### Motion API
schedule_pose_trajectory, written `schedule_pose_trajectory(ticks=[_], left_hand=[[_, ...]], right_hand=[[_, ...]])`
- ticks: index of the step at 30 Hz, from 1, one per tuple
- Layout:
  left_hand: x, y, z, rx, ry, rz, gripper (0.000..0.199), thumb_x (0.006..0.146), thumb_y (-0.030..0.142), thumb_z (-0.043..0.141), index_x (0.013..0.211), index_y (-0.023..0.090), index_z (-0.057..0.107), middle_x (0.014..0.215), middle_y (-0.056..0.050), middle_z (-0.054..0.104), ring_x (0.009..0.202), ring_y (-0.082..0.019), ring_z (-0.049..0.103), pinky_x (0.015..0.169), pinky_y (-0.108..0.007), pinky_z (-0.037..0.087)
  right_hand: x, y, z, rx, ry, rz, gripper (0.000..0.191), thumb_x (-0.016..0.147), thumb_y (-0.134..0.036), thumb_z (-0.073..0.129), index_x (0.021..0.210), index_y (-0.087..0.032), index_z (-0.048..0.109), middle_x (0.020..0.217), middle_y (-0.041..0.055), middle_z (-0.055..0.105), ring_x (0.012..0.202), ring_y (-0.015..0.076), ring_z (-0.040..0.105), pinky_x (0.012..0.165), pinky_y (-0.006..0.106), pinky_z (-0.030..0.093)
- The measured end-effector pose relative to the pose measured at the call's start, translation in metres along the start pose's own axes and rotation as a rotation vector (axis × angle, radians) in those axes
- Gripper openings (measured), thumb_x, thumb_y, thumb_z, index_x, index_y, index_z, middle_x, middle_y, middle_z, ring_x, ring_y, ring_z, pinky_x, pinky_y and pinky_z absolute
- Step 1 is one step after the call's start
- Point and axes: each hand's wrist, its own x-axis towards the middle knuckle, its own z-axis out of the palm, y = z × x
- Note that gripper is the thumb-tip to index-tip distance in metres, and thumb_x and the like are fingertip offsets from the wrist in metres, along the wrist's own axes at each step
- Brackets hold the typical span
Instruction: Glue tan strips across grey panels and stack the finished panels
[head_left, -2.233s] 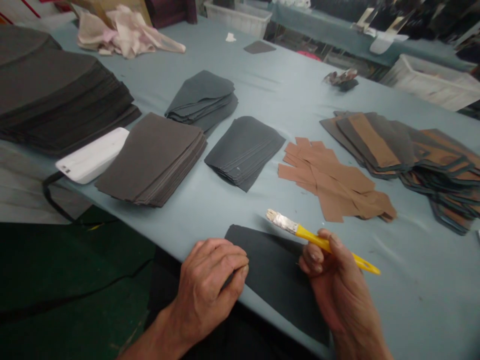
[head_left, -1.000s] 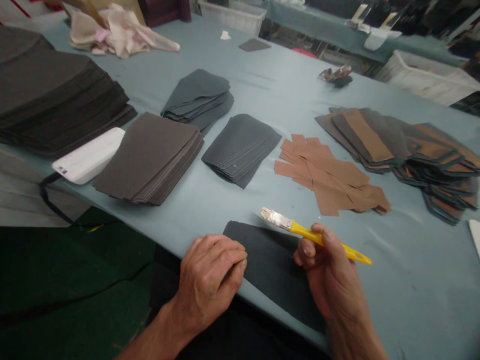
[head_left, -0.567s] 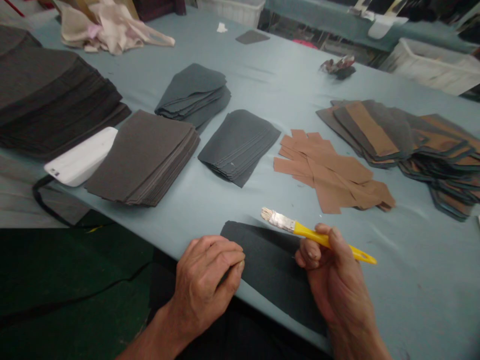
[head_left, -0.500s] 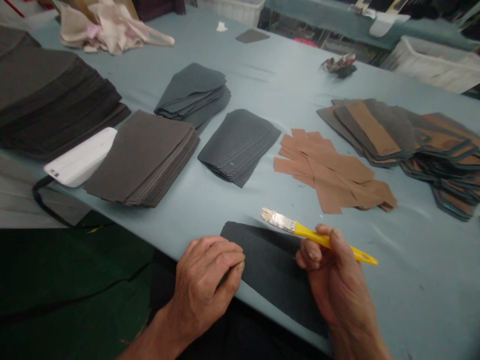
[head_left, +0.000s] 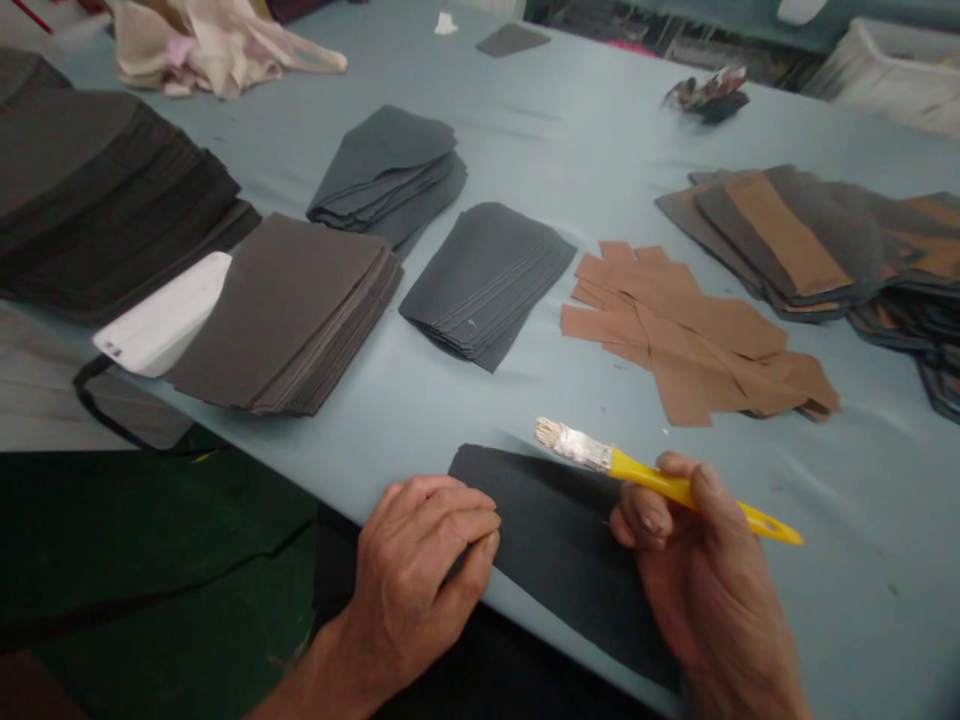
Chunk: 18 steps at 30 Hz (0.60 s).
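My right hand [head_left: 705,560] is closed round the yellow handle of a paintbrush [head_left: 652,480]. The brush's bristles, whitish with residue, point left above a dark grey sheet [head_left: 562,550]. That sheet lies flat at the table's near edge, its right end partly behind my right hand. At its left side rests my left hand [head_left: 431,560], fingers curled and pressed together against the thumb. Whether anything is pinched in those fingertips is hidden. Beyond the brush lie loose brown strips [head_left: 697,340] in a crossed heap.
Stacks of dark grey pieces [head_left: 487,285] and brown-grey pieces [head_left: 285,310] stand on the blue-green table [head_left: 585,130]. A white flat object [head_left: 165,315] sits by the left edge. Pieces with brown strips [head_left: 795,240] are piled right; a crumpled cloth [head_left: 217,50] lies far left.
The view has shifted a little, so things on the right sit farther right. Both hands keep their poses, and the paintbrush stays in my right hand above the sheet.
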Motion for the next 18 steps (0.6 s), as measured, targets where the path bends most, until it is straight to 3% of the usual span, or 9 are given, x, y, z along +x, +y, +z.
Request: schedule_pose_trajectory(ticks=[18], left_hand=[[0.0002, -0.0008, -0.0030, -0.105, 0.057, -0.026, 0.017, 0.094, 0.006, 0.062, 0.101, 0.021, 0.065, 0.093, 0.000, 0.080, 0.086, -0.014, 0.075, 0.078, -0.030, 0.055]], right_hand=[[-0.0020, 0.0008, 0.0020, -0.025, 0.004, -0.014, 0.037, 0.079, -0.060, 0.088, 0.085, -0.026, 0.074, 0.053, -0.0064, 0.048, 0.049, 0.0102, 0.046, 0.048, 0.022, 0.050]])
